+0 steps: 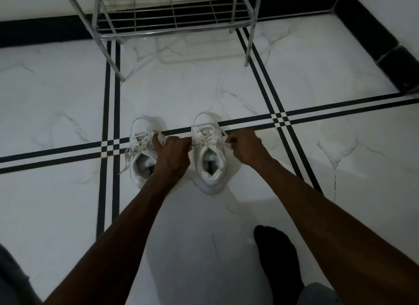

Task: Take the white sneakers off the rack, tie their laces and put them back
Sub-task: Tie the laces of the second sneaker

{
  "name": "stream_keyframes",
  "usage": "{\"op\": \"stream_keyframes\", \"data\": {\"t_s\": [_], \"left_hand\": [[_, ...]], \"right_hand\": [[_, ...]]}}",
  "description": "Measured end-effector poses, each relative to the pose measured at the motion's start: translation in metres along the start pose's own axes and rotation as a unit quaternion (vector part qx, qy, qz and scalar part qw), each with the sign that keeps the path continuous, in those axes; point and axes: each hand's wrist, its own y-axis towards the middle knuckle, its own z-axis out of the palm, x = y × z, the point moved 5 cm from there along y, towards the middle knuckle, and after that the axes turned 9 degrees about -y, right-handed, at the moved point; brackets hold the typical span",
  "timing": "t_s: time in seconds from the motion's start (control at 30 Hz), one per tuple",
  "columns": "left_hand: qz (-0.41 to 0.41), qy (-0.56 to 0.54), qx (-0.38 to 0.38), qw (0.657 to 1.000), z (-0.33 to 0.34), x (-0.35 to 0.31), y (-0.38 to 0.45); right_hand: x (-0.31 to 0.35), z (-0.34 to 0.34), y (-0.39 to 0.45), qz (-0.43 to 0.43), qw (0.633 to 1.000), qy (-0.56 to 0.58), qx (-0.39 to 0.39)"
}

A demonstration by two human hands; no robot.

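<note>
Two white sneakers stand side by side on the tiled floor, toes pointing away from me. The right sneaker (209, 159) lies between my hands. My left hand (173, 153) is closed on one lace end at its left side, and my right hand (246, 149) pinches the other lace end at its right side; both ends are pulled outward. The left sneaker (141, 145) is partly covered by my left wrist, and its laces (127, 159) hang loose over its left side onto the floor.
A chrome wire shoe rack (172, 21) stands at the top against the wall, its lower shelf bare. My foot in a dark sock (275, 254) rests on the floor at the lower right. A black skirting (367, 25) runs along the walls.
</note>
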Motion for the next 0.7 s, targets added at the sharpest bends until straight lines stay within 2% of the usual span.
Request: {"op": "stream_keyframes", "data": {"t_s": [0.1,0.23,0.33,0.47,0.53,0.6,0.7], "left_hand": [[-0.002,-0.020,0.016,1.000,0.005,-0.006,-0.003],[0.002,-0.029,-0.023,0.999,-0.004,-0.014,-0.004],[0.008,-0.003,-0.049,0.999,-0.009,-0.010,-0.007],[0.014,0.001,-0.033,0.999,-0.003,-0.012,-0.009],[-0.016,-0.079,-0.028,0.996,-0.002,-0.010,-0.005],[-0.042,-0.203,-0.004,0.978,-0.007,-0.006,-0.001],[-0.070,-0.329,0.035,0.941,-0.024,-0.009,-0.001]], "right_hand": [[0.008,0.002,-0.004,-0.029,0.998,0.055,-0.001],[0.015,0.000,-0.002,-0.035,0.995,0.081,-0.035],[0.010,0.002,-0.002,-0.046,0.996,0.053,-0.055],[0.011,0.007,-0.005,-0.063,0.995,0.013,-0.072],[0.012,0.008,-0.007,-0.042,0.997,0.005,-0.063],[0.006,0.006,-0.010,-0.023,0.999,0.024,-0.034],[-0.004,-0.005,-0.013,0.018,0.991,0.131,0.033]]}}
